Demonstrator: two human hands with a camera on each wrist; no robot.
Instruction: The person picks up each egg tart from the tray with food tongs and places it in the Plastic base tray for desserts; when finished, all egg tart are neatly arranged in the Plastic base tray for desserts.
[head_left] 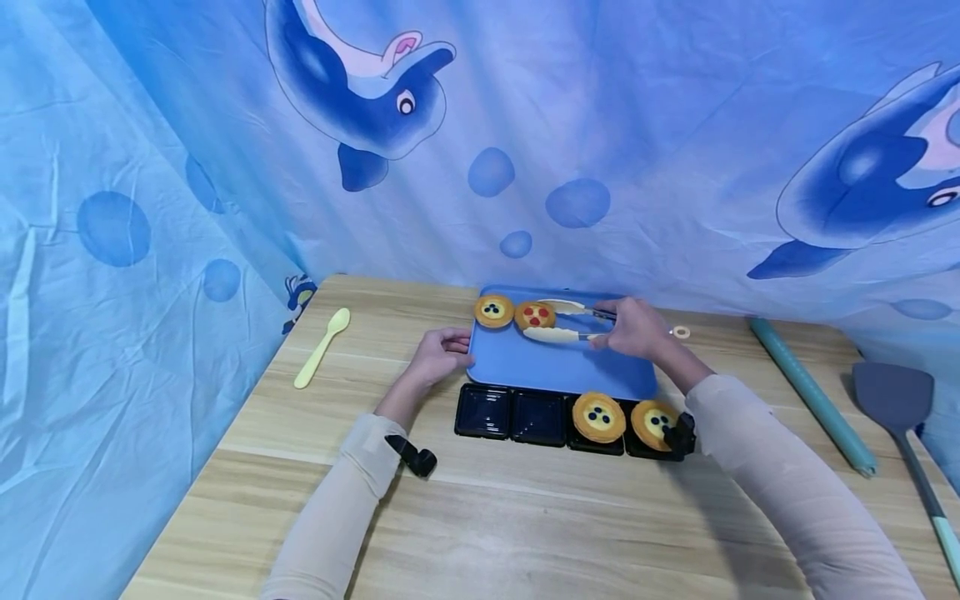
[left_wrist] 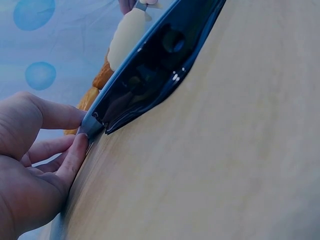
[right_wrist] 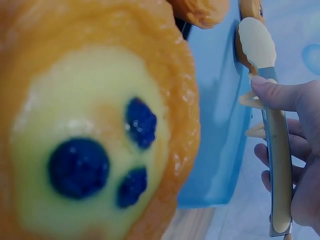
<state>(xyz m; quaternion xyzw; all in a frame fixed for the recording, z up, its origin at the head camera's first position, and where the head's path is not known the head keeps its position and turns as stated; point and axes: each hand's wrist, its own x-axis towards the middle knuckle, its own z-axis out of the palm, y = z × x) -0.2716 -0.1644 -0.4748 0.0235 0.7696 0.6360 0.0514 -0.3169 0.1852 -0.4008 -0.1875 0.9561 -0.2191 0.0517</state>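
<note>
My right hand (head_left: 636, 327) grips a pair of metal tongs (head_left: 553, 335) with cream tips, held over the blue tray (head_left: 555, 371). The tips lie on either side of a tart with red berries (head_left: 536, 315); whether they touch it on both sides is unclear. Just left of it on the tray sits a tart with dark blue berries (head_left: 493, 311). My left hand (head_left: 435, 360) pinches the tray's left edge between thumb and fingers, as the left wrist view shows. In the right wrist view a blueberry tart (right_wrist: 95, 125) fills the near side.
In front of the tray stands a row of black square containers (head_left: 483, 412); the two right ones hold blueberry tarts (head_left: 598, 417). A pale yellow spoon (head_left: 322, 348) lies at left. On the right lie a teal rolling pin (head_left: 813, 396) and a grey spatula (head_left: 892, 396).
</note>
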